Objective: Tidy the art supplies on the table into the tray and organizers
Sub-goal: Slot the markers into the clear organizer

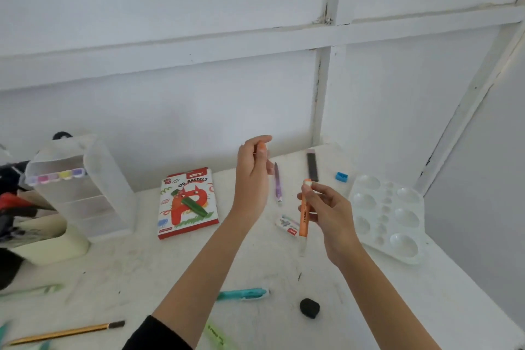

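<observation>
A white table (142,264) is filling the lower view, with a clear drawer organizer (85,187) standing at its back left and a white paint palette (386,216) lying at the right. A box of oil pastels (187,202) is lying flat between them. Both hands are hovering above the table, apart from each other. The right hand (326,213) is pinching an orange marker (304,216) nearly upright, just above a small eraser (287,226). The left hand (251,179) is curling its fingers round a small orange piece (262,148). A purple pencil (277,182) is lying between the hands; a teal pen (244,294) and a black lump (309,307) are lying nearer the person.
</observation>
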The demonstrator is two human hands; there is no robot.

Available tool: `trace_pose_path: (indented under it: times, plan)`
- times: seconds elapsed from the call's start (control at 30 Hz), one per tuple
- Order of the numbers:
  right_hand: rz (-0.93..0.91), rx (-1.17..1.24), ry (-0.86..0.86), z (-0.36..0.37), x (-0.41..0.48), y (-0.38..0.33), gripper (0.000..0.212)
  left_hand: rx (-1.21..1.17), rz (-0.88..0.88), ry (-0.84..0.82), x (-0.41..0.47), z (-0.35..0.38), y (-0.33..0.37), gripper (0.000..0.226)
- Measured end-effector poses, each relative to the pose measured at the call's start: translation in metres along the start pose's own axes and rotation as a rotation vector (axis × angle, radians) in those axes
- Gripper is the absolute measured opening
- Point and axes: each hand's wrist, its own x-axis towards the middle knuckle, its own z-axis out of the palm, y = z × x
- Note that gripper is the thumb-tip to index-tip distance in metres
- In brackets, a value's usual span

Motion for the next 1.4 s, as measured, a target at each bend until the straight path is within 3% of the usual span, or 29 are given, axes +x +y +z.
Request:
trace_pose_path:
  times: [0.1,0.2,0.33,0.53,0.7,0.87,0.97,1.4]
  plan:
    - [0.01,-0.013,-0.104,0.039,-0.015,0.004,0.024,-0.073,-0.142,0.106,-0.007,-0.048,0.008,0.024]
    - [0.025,-0.005,-0.201,0.083,-0.035,0.009,0.028,0.074,-0.108,0.195,-0.021,-0.097,0.009,0.021]
    - [0.04,0.018,-0.306,0.141,-0.066,0.011,0.026,0.096,-0.095,0.257,-0.042,-0.165,0.013,0.022]
    - [-0.024,0.109,-0.353,0.205,-0.105,0.008,0.025,0.168,0.025,0.354,-0.063,-0.262,0.022,0.014]
    - [-0.184,0.142,-0.333,0.24,-0.126,0.003,0.024,0.185,0.172,0.385,-0.069,-0.311,0.034,0.023]
    - [-0.414,0.023,-0.245,0.262,-0.137,0.001,0.02,0.378,0.413,0.337,-0.062,-0.343,0.022,0.019]
    - [-0.533,-0.019,-0.2,0.273,-0.141,0.004,0.023,0.468,0.464,0.29,-0.059,-0.352,0.007,0.02]
    - [-0.759,-0.508,-0.364,0.328,-0.116,0.033,0.014,0.703,0.331,0.034,-0.021,-0.372,-0.022,0.022]
